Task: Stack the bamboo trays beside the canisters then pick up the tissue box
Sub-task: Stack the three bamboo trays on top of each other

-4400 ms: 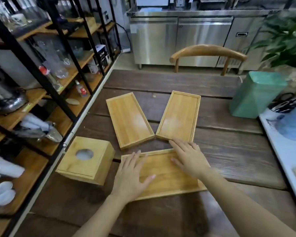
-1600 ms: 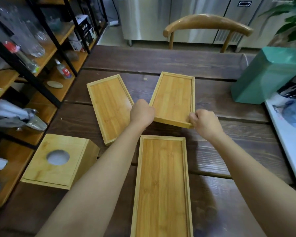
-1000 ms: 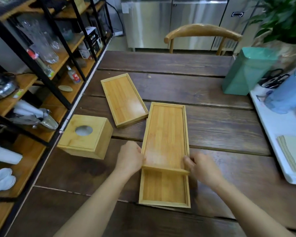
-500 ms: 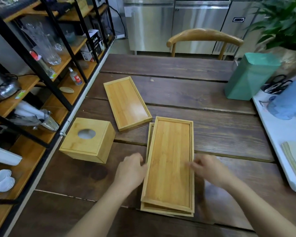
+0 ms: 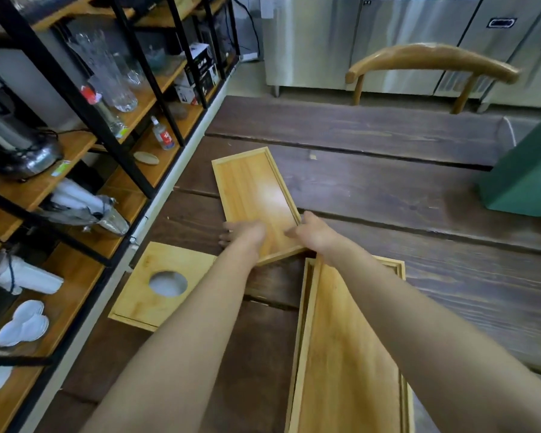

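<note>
A single bamboo tray (image 5: 253, 195) lies at an angle on the dark wooden table (image 5: 388, 189). My left hand (image 5: 244, 234) grips its near left corner and my right hand (image 5: 313, 234) grips its near right edge. Two more bamboo trays (image 5: 347, 354) sit stacked one on the other close to me, under my right forearm. The square bamboo tissue box (image 5: 156, 285), with a round hole in its top, stands to the left of my left forearm near the table's left edge.
A green canister (image 5: 525, 179) stands at the table's right side. Black-framed shelves (image 5: 85, 126) with glassware, bottles and dishes run along the left. A wooden chair (image 5: 431, 62) is at the far end, before steel cabinets (image 5: 372, 42).
Both hands have left the two stacked trays and reached forward to the third tray on the left, closing on its near end. The view has tilted down and left.
</note>
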Available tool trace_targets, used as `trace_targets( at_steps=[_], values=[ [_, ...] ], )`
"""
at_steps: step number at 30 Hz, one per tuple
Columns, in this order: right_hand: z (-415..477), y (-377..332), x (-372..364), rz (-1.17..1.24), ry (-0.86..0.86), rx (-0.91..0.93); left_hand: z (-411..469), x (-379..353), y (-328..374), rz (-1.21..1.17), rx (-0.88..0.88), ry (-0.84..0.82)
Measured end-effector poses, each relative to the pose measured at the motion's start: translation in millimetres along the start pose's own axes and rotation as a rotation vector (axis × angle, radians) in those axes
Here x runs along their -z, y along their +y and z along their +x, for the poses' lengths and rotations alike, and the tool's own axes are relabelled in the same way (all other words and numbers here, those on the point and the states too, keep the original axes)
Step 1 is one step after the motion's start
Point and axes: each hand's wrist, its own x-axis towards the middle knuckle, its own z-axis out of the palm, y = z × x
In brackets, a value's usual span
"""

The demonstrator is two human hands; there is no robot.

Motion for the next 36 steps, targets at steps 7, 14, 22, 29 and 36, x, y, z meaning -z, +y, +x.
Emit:
trace_targets(
  at_steps=[7,14,22,29,36],
  values=[
    [9,-13,17,0.34,0.093,-0.086,-21,41,20,-0.121,-0.102,-0.174],
    [-31,-1,39,0.007,0.353,0.145,-67,51,13,0.069,-0.432,-0.159],
    [-153,106,14,-0.229,0.52,0.122,-131,31,-101,0.376,-0.641,-0.119],
    [-223,165,-14,-0.204,0.591,0.143,-170,37,-181,0.397,-0.794,-0.175],
    [-243,195,-34,-0.229,0.577,0.104,-175,32,-223,0.451,-0.747,-0.128]
  ],
)
